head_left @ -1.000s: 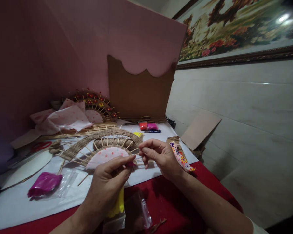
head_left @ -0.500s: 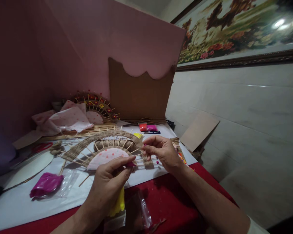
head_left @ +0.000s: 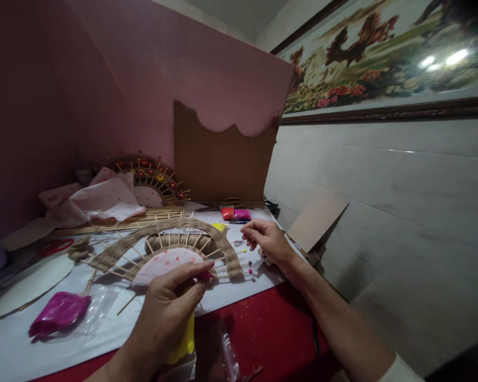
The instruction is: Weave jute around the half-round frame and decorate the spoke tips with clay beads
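Note:
My left hand (head_left: 165, 305) is closed in a pinch on a small lump of magenta modelling clay (head_left: 205, 275), in front of the fan-shaped frame. That frame (head_left: 231, 260) has thin sticks woven with a band of brown twine, and a pink dotted half-round piece (head_left: 167, 262) at its centre. To its right, small yellow, brown and magenta balls (head_left: 250, 271) sit on the stick ends. My right hand (head_left: 266, 241) hovers beyond these balls, fingertips drawn together; whatever they hold, if anything, is hidden.
A bag of magenta clay (head_left: 59, 314) lies front left, and yellow material (head_left: 183, 342) sits below my left hand. Red and magenta packets (head_left: 235, 214) are at the back. Behind them stand a decorated fan (head_left: 159, 178) and a cardboard sheet (head_left: 223, 164).
My right hand has moved away from the frame's right end, up and to the right, uncovering the stick-end balls. My left hand keeps its pinch on the clay. The view has shifted slightly.

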Demonstrator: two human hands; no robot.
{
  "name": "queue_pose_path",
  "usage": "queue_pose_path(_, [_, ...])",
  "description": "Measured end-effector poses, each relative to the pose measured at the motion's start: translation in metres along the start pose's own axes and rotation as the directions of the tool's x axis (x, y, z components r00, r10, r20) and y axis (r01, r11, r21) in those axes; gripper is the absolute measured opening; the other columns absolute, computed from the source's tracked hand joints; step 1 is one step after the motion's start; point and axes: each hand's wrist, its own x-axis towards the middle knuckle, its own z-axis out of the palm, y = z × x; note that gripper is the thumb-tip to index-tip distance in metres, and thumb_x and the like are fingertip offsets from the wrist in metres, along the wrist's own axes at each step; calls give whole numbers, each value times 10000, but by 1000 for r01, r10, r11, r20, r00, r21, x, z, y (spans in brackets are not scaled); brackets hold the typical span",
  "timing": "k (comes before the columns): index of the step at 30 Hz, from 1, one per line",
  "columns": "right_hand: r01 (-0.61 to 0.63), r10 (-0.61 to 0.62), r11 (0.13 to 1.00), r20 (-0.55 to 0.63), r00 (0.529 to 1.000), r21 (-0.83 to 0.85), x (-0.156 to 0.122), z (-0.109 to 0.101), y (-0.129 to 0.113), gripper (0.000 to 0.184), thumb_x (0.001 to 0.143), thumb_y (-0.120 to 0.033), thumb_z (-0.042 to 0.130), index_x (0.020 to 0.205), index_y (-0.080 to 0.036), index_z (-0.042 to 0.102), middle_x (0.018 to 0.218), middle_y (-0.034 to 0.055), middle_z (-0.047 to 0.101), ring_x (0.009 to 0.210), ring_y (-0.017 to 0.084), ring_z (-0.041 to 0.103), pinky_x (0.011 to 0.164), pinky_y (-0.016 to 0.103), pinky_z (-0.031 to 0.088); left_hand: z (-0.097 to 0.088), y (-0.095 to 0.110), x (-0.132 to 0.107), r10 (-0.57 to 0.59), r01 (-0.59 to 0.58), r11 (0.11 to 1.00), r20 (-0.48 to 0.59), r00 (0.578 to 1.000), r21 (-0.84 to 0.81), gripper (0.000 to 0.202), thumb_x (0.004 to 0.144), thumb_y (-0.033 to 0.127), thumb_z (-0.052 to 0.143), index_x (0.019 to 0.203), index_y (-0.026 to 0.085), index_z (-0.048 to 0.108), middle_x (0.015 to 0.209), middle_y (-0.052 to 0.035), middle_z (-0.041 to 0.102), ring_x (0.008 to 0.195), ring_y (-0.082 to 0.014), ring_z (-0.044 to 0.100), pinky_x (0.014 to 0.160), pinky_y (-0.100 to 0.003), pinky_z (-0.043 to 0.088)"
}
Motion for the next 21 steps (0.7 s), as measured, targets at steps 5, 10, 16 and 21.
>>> queue_pose_path(5, [77, -76, 980, 9, 997, -183, -8, 5, 6, 62, 737, -164, 588, 792, -164, 617, 688, 4, 616, 580, 112, 563, 545, 247, 473, -1, -2, 2, 44, -44, 997, -2, 999, 65, 172, 663, 206, 677, 812, 251, 749, 837, -39, 748, 778, -199, 678, 704, -289, 551])
queue_pose_path(10, [105, -133, 923, -49, 990, -371, -4, 3, 5, 48, 741, -200, 619, 702, -172, 622, 702, 14, 622, 636, 130, 547, 600, 262, 435, -2, -5, 2, 18, -20, 997, 28, 999, 70, 186, 681, 240, 679, 856, 252, 743, 862, -36, 746, 789, -194, 678, 711, -274, 542])
queue_pose_path(16, [90, -99, 948, -17, 995, -304, -1, 7, 8, 61, 770, -183, 557, 781, -171, 615, 694, 6, 626, 585, 117, 558, 573, 248, 451, -1, -1, 1, 24, -25, 997, 14, 1000, 76, 180, 669, 245, 685, 839, 242, 745, 835, -47, 747, 777, -207, 678, 709, -302, 549])
queue_pose_path(21, [70, -80, 954, -24, 996, -292, -2, 10, 12, 86, 702, -129, 581, 771, -170, 612, 696, 7, 636, 597, 125, 581, 582, 258, 472, -1, -1, 1, 57, -56, 994, 0, 998, 95, 176, 674, 225, 673, 831, 252, 746, 857, -47, 745, 799, -210, 675, 726, -314, 548])
